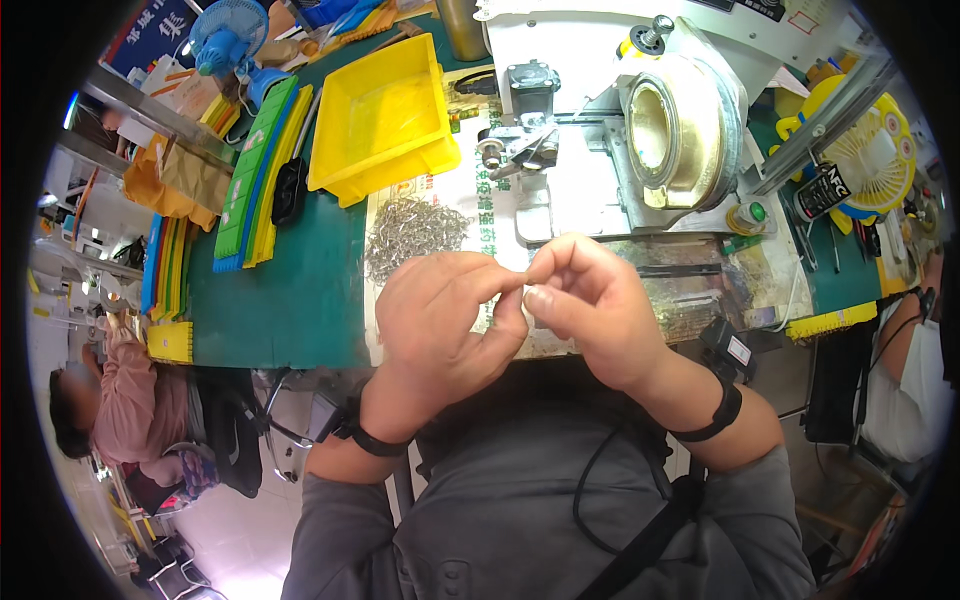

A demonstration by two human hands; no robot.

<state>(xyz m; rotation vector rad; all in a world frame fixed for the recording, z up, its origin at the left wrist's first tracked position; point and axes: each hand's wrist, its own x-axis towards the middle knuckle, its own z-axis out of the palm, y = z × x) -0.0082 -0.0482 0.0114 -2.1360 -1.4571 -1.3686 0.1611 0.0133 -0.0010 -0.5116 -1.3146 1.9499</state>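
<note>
My left hand and my right hand meet fingertip to fingertip above the front edge of the bench. Both are closed in a pinch. Whatever is between the fingertips is too small or too hidden to make out. Just beyond my left hand, a pile of small shiny metal pieces lies on a printed paper sheet. Past my right hand stands a bench machine with a round metal housing and a flat metal bed.
A yellow plastic bin sits behind the pile. Green, blue and yellow trays are stacked to the left on the green mat. A blue fan and a yellow fan flank the bench. Other people sit at both sides.
</note>
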